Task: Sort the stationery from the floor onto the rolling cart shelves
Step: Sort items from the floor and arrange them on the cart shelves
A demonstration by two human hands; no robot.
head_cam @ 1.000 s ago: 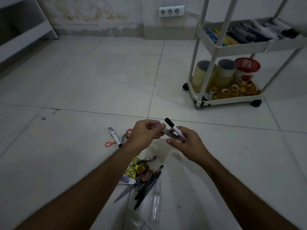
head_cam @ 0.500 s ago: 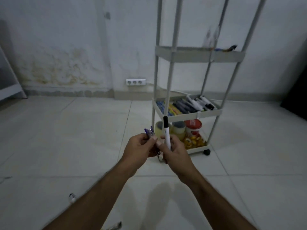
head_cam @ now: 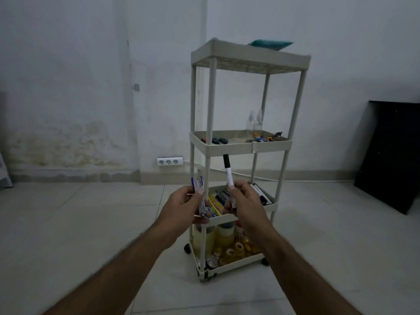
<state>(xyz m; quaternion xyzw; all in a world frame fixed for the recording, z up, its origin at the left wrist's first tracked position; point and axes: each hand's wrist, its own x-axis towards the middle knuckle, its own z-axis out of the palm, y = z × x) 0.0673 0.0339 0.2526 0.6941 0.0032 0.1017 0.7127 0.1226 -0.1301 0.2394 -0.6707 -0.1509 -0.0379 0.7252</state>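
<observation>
1. Marker, white barrel with black cap up, stands near upright in the right hand; fingers curled round its lower barrel; it sits in front of the rolling cart, above the pen shelf.
2. Left hand grips a small bundle of pens, purple tips up, just left of the cart's front post; the two hands are close but apart.
3. Step in hand, as I judge it: carrying picked-up writing things to the cart; delivery not yet made.
4. Pen shelf, third tier down, already holds markers and coloured pens; likely the matching place for both loads.
5. Next move calls for lowering each hand over that shelf's rim, laying items flat alongside the others; the front post stands between the hands, so reach round it.
6. Other tiers: tape rolls at the bottom; small dark items and clear bottles on the second tier; a teal object on top.
7. Hard to make out: exact count of pens in the bundle; the marker's lower end, hidden by fingers; the dim light blurs shelf contents; the floor pile is out of view.
</observation>
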